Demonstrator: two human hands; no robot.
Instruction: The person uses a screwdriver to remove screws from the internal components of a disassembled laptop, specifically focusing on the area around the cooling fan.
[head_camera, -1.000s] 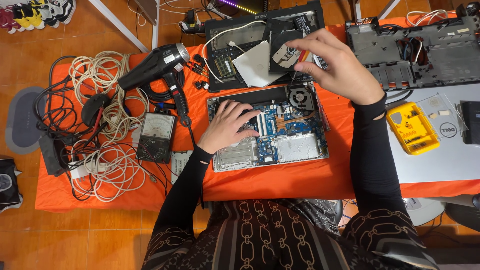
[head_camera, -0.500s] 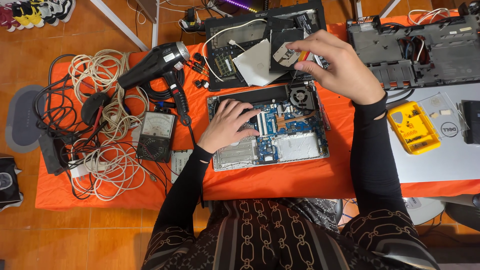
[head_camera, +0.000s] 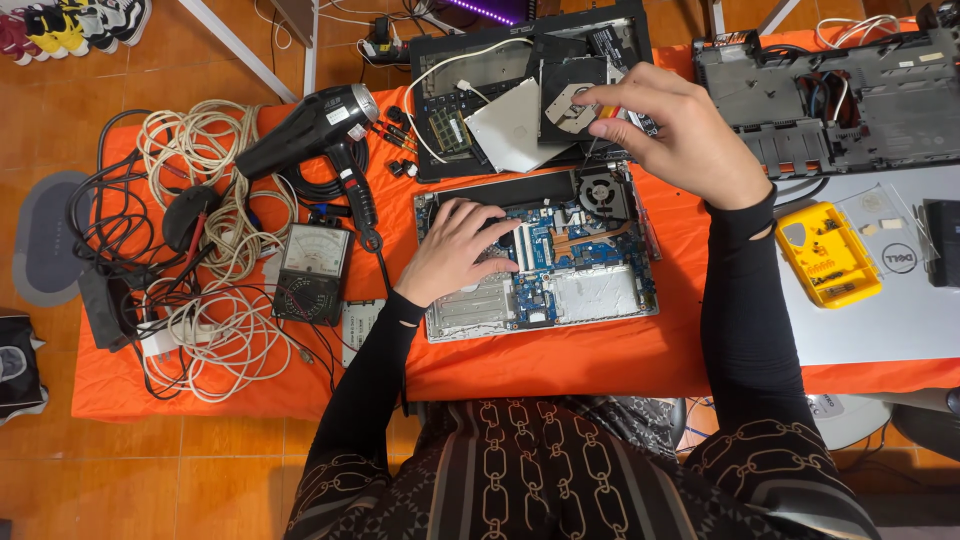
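left hand (head_camera: 455, 250) lies flat, fingers spread, inside the opened laptop base (head_camera: 590, 300) on its circuit board, right hand (head_camera: 680, 130) pinching a small screwdriver (head_camera: 607, 112) above, yellow bit case (head_camera: 827, 253) open nearby.

left hand (head_camera: 458, 250): flat, palm down, fingers spread | right hand (head_camera: 678, 130): raised, fingertips pinched

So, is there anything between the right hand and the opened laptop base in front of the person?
Nothing visible. The right hand hovers just behind the laptop base, holding a small screwdriver; the left hand rests on the base.
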